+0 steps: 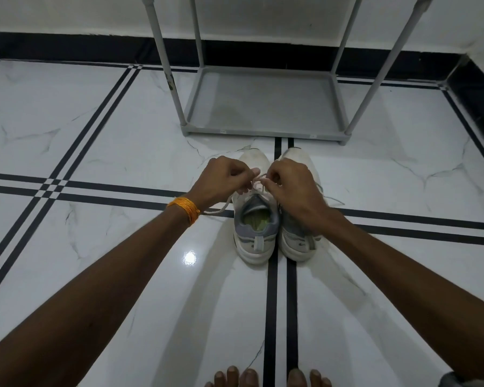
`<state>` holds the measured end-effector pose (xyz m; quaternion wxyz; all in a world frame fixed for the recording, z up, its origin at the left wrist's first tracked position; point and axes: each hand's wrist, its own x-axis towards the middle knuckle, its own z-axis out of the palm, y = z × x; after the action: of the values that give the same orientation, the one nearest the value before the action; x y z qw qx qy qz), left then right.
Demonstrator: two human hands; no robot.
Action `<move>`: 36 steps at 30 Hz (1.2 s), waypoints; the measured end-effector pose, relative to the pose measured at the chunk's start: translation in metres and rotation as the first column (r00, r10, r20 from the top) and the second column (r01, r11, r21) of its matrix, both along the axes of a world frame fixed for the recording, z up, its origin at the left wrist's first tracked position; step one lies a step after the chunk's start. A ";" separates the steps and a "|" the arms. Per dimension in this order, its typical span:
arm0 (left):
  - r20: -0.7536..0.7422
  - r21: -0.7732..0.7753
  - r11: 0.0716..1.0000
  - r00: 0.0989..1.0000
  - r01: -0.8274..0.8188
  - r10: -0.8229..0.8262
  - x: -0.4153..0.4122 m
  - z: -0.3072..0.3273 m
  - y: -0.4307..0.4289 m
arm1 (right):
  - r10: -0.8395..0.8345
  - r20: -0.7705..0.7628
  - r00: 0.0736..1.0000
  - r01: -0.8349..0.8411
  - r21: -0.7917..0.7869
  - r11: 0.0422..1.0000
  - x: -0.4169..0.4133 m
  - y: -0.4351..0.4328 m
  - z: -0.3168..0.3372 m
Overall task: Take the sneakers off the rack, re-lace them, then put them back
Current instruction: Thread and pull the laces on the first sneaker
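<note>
Two white and grey sneakers stand side by side on the tiled floor, heels toward me. Over the left sneaker, my left hand pinches one end of its white lace. My right hand pinches the other end, and it covers much of the right sneaker. A loose lace tail trails across the floor under my left wrist. The grey shoe rack stands just beyond the sneakers, and its bottom shelf is bare.
The floor is glossy white marble tile with black stripes. A wall with a black skirting runs behind the rack and along the right side. My toes show at the bottom edge. An orange thread band circles my left wrist.
</note>
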<state>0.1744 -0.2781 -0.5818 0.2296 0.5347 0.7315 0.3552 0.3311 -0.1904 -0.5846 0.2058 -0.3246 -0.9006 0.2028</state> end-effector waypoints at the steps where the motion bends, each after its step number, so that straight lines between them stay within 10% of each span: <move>1: -0.002 0.012 1.000 1.000 -0.019 0.019 -0.001 0.000 -0.001 | 0.003 0.012 1.000 -0.003 -0.027 1.000 0.002 0.003 0.001; 8: -0.165 0.002 0.984 0.970 -0.180 0.177 -0.017 -0.026 -0.017 | 0.031 0.238 0.971 -0.003 -0.117 0.993 0.035 0.016 0.002; 23: -0.720 -0.200 0.980 0.681 -0.013 -0.137 -0.009 -0.030 -0.027 | -0.316 0.209 0.925 0.331 -0.038 0.943 0.024 0.004 -0.001; 26: -0.654 -0.111 0.992 0.756 -0.061 -0.026 -0.011 -0.042 -0.028 | -0.334 0.185 0.924 0.362 -0.147 0.920 0.019 0.007 -0.002; 30: -0.193 -0.002 0.949 0.931 -0.315 0.309 -0.013 -0.048 -0.029 | -0.361 0.159 0.919 0.394 -0.320 0.862 0.015 0.013 0.002; 33: 0.169 -0.054 0.896 0.881 -0.440 0.442 -0.010 -0.047 -0.029 | -0.310 0.256 0.916 0.334 -0.055 0.941 0.017 0.010 0.002; 36: 0.051 -0.054 0.893 0.891 -0.448 0.450 -0.010 -0.047 -0.027 | -0.205 0.372 0.906 0.166 0.134 0.977 0.024 0.010 0.000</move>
<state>0.1645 -0.3051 -0.6284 0.1750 0.3353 0.8348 0.4001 0.3550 -0.1799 -0.5843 0.0600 -0.4314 -0.8974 0.0699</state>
